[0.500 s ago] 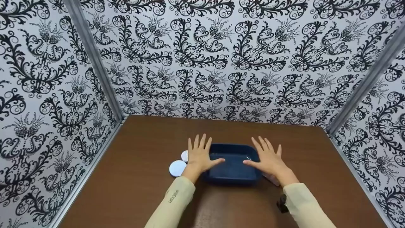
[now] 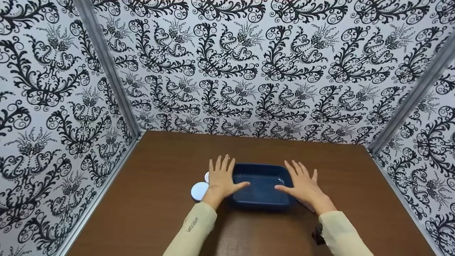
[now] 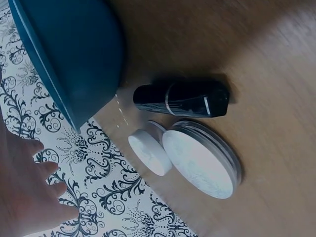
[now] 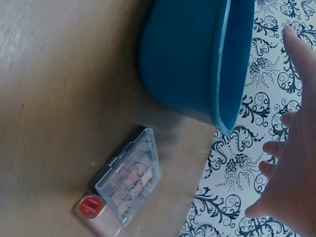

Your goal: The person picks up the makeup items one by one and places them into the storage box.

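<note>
Head: left hand (image 2: 222, 181) and right hand (image 2: 304, 185) both spread wide, fingers straight, thumbs pointing inward, nothing in either grip. Forearms reach forward, backs of hands up, at either side of the dark blue bin (image 2: 261, 205), upright on the table (image 2: 170, 167); contact can't be told here. Left wrist: hand partly in frame, apart from bin; black bottle (image 3: 180, 100) beside two round white containers (image 3: 202, 163), one large, one small. Right wrist: grip spread, apart from bin rim; clear case (image 4: 131, 175) next to red-labelled tube (image 4: 101, 217).
</note>
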A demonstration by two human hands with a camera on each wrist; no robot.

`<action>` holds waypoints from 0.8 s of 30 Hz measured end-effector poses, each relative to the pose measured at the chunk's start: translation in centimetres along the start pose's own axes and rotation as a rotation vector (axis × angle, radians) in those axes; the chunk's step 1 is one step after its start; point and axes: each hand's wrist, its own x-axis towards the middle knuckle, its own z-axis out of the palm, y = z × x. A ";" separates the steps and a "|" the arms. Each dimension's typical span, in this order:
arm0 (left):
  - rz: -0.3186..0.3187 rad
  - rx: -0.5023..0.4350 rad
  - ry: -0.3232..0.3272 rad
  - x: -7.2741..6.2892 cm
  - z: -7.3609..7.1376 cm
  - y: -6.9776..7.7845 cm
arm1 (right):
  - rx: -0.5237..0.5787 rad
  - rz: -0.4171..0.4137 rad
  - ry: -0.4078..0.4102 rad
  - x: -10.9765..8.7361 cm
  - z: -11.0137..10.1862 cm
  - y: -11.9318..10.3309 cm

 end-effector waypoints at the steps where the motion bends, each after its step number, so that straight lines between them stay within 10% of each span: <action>1: 0.000 0.001 0.002 0.0 0.1 -0.1 | 0.000 0.001 0.000 0.0 0.1 0.0; 24: -0.016 -0.019 0.024 -0.7 0.9 -1.4 | -0.015 0.036 0.024 -0.5 2.9 1.6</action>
